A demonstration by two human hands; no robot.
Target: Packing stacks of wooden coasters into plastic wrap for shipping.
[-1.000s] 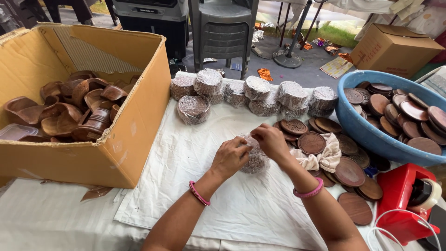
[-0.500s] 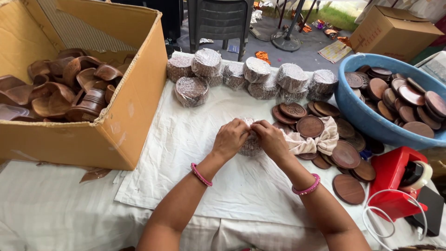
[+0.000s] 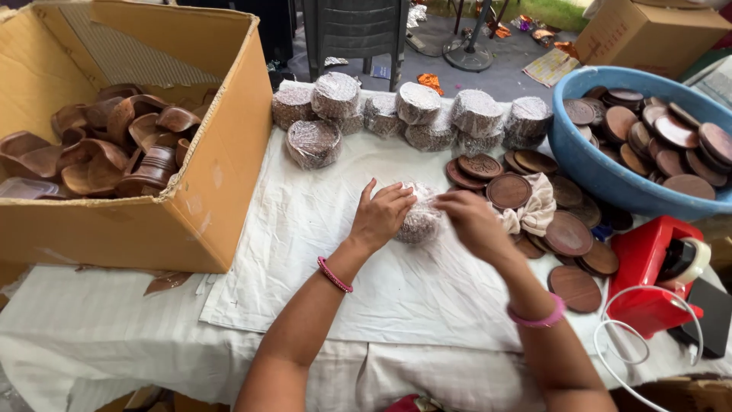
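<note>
My left hand (image 3: 381, 215) and right hand (image 3: 473, 221) press the wrapped stack of discs (image 3: 418, 221) between them; loosen either, and the film could unwrap.

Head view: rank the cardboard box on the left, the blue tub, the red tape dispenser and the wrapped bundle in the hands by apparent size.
1. Cardboard box, largest, though partly cut off.
2. Blue tub, also cut off.
3. Red tape dispenser.
4. Wrapped bundle, smallest, partly hidden by the left hand and right hand.
</note>
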